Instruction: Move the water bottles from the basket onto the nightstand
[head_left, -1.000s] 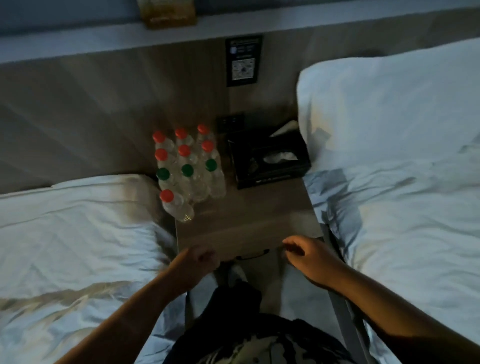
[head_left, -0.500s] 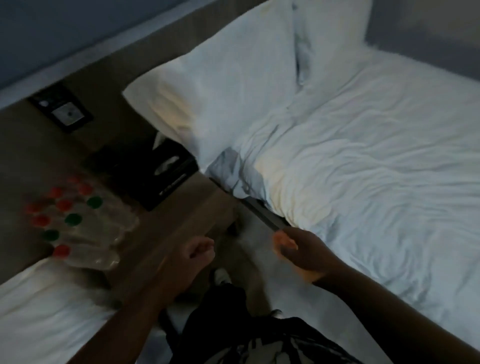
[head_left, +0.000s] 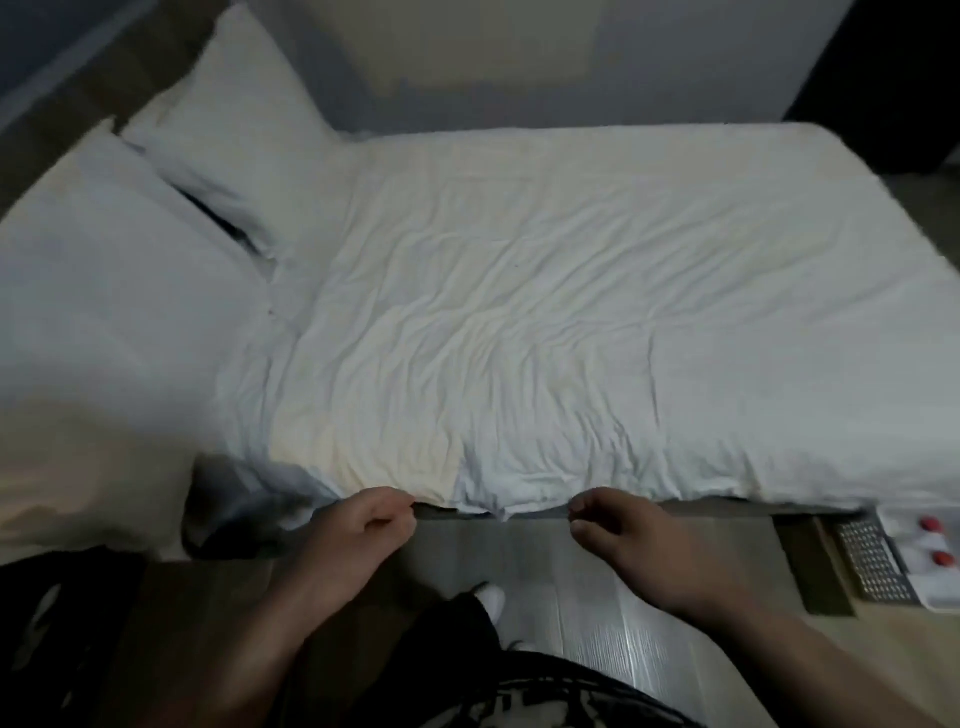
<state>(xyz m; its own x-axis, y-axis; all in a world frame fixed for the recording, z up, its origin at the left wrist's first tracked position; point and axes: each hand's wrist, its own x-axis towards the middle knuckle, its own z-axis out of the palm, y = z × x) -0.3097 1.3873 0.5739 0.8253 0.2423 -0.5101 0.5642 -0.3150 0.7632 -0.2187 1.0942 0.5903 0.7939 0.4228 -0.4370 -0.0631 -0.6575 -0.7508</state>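
A dim bedroom seen from above, looking down at two bare hands held out over the floor at the side of a bed.

At far left, two white pillows (head_left: 119, 291) lie at the head of the bed (head_left: 519, 312), which fills the middle of the view under a rumpled white sheet. Below the pillows, a dark wood surface (head_left: 171, 623) fills the lower left corner; whether this is the nightstand cannot be told.

The left hand (head_left: 363, 525) hangs just short of the mattress edge, fingers (head_left: 400, 506) curled loosely inward around nothing. The right hand (head_left: 634, 540) hangs level with it, well apart, fingers also loosely curled and empty. Between the arms, a foot in a white sock (head_left: 491, 597) stands on grey wood-look flooring (head_left: 571, 597).

At the far right edge, on the floor by the bed, sits the basket (head_left: 872, 566), a perforated wall showing. Inside it are two red bottle caps (head_left: 935, 540), the only sign of the water bottles; most of the basket is cut off by the frame.

The risks look like these: the light is low, the basket sits low and far to the right, and a hurried reach could tip it or fumble a smooth bottle. The narrow floor strip leaves little room to turn while carrying.
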